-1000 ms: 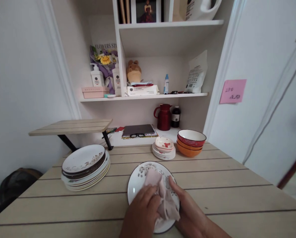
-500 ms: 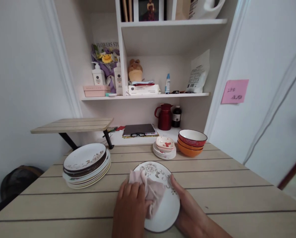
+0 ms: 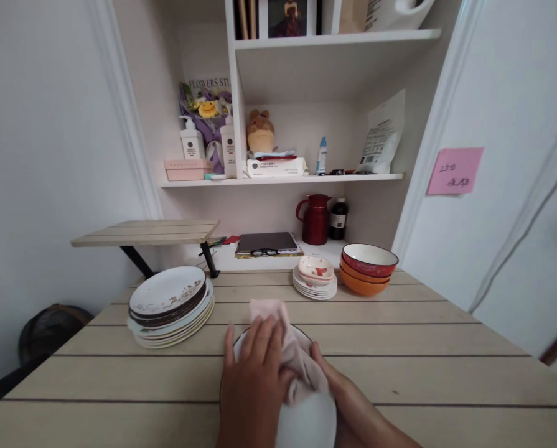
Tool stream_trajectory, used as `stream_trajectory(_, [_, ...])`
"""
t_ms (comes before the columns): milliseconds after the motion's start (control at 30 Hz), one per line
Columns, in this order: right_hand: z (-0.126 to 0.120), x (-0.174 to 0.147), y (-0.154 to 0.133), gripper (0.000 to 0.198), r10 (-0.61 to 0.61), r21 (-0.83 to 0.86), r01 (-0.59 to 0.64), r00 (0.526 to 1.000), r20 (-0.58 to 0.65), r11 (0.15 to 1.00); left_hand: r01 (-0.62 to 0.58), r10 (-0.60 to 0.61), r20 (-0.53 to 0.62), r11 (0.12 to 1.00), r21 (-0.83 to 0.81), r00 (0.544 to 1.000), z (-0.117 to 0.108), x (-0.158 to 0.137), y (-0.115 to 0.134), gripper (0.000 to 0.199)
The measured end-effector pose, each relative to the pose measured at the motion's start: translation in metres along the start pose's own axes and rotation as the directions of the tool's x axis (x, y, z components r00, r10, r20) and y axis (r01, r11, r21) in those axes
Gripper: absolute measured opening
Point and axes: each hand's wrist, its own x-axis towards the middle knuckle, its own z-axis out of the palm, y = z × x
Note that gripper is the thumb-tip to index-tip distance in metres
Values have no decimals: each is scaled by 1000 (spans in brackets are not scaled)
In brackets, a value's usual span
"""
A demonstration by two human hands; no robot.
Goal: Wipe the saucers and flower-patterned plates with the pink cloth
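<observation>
A white dark-rimmed plate [image 3: 306, 424] is tilted toward me above the near part of the table. My right hand [image 3: 346, 392] grips its right edge, thumb up along the rim and the other fingers hidden behind. Across the plate's face, my left hand [image 3: 254, 379] presses a pale pink cloth [image 3: 301, 364], which is bunched under and beside its fingers. The cloth's upper corner sticks out past the plate's far rim. Hand and cloth cover most of the plate's upper half.
A stack of plates [image 3: 168, 295] stands at left, before a small raised wooden shelf [image 3: 147, 233]. Small dishes [image 3: 315, 274] and stacked bowls [image 3: 368, 270] sit at the back right. Behind them are a red jug [image 3: 315, 221], a dark bottle [image 3: 338, 219] and a laptop [image 3: 266, 241].
My left hand and the cloth have moved up toward the plate's far rim, covering its floral pattern. The plate sits lower in view, still in my right hand. The view has shifted slightly.
</observation>
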Motion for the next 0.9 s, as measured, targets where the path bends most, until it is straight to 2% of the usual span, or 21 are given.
stream_trajectory(67, [-3, 2, -1, 62, -13, -3, 13, 1000, 9, 1000, 150, -152, 48, 988, 43, 987, -4, 0, -5, 34])
stream_trajectory(133, [-7, 3, -6, 65, -60, 16, 60, 998, 7, 998, 203, -209, 112, 977, 61, 972, -6, -1, -9, 24])
stream_trajectory(267, [-15, 1, -25, 66, -171, 45, 174, 983, -64, 984, 121, -106, 231, 991, -51, 967, 2, -6, 0, 19])
stream_trajectory(367, [-16, -4, -31, 67, -183, 7, 186, 973, -138, 983, 53, 10, 293, 977, -207, 956, 13, -11, 14, 31])
stream_trajectory(467, [-11, -6, -23, 62, -150, -61, 142, 974, -172, 988, -12, 81, 270, 968, -250, 959, 19, -12, 20, 55])
stream_trajectory(533, [-6, -4, -12, 59, -110, -103, 96, 985, -134, 990, 0, 51, 239, 978, -208, 970, 17, -10, 15, 65])
stream_trajectory(600, [-3, -2, -1, 57, -63, -107, 53, 994, -93, 993, 82, -54, 205, 988, -127, 977, 11, -7, 6, 66])
stream_trajectory(667, [-4, 1, 6, 56, -4, -66, 0, 998, -65, 998, 180, -173, 164, 983, -23, 971, 4, -4, -5, 60])
stream_trajectory(733, [-8, 3, 6, 58, 34, -4, -34, 999, -25, 999, 234, -241, 137, 970, 67, 961, -2, -2, -12, 48])
stream_trajectory(800, [-11, 3, 0, 59, 0, 58, 0, 1000, -5, 998, 233, -248, 157, 966, 109, 956, -5, -2, -14, 35])
stream_trajectory(900, [-13, 1, -14, 57, -110, 131, 114, 993, -35, 985, 175, -178, 248, 984, 33, 952, 1, -4, -6, 23])
